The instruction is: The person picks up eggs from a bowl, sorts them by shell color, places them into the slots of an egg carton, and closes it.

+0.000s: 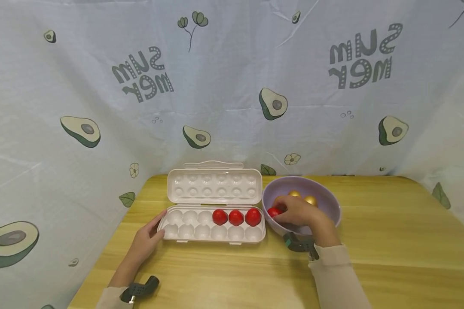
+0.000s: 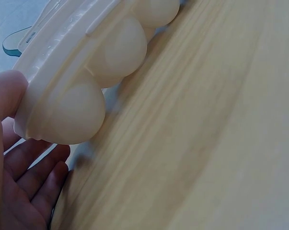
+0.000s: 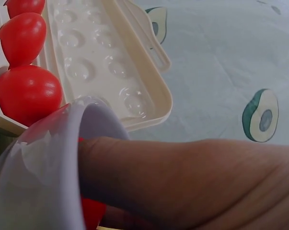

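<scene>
With 12 o'clock directly away from you, the white egg carton (image 1: 203, 232) lies on the table (image 1: 232, 279), its long axis running from 9 to 3 o'clock and its open lid (image 1: 214, 189) leaning toward 12. Three red eggs (image 1: 236, 217) sit in the far row's 3 o'clock half, rounded tops up. Your left hand (image 1: 145, 242) holds the carton's 9 o'clock end, thumb on the rim. The purple bowl (image 1: 331, 205) stands just beside the carton at 3 o'clock. Inside it, your right hand (image 1: 299, 211) pinches another red egg (image 1: 273, 212), whose long axis you cannot tell; gold eggs (image 1: 310, 200) lie toward the bowl's 12 o'clock side.
</scene>
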### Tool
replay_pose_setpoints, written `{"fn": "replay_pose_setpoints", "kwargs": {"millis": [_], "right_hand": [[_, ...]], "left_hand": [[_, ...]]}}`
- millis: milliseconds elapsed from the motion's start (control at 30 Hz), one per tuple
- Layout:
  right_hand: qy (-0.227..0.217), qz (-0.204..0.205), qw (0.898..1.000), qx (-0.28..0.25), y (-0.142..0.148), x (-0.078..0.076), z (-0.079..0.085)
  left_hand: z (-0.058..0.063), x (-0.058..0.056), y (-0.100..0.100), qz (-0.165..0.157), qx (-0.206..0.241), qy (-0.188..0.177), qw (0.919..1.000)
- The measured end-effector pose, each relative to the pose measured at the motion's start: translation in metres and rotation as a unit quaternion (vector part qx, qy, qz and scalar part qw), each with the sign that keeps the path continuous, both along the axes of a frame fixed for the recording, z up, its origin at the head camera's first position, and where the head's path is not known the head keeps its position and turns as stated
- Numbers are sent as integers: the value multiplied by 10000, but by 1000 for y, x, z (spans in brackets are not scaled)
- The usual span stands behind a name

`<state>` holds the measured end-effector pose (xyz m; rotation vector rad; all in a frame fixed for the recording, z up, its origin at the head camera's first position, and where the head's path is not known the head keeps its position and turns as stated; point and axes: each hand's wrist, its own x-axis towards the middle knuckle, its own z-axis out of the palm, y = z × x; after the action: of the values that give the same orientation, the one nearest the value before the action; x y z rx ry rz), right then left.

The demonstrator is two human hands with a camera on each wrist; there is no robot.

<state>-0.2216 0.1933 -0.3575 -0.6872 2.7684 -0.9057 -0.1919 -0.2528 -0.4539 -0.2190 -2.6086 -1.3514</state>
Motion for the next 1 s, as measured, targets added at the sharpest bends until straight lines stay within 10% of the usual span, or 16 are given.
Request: {"fn": "replay_pose_setpoints", "kwargs": {"millis": [1000], "right_hand": [[503,-84,9986,-144,-3,0,7]], "left_hand": [[19,11,10,3,9,-169,9999]]}}
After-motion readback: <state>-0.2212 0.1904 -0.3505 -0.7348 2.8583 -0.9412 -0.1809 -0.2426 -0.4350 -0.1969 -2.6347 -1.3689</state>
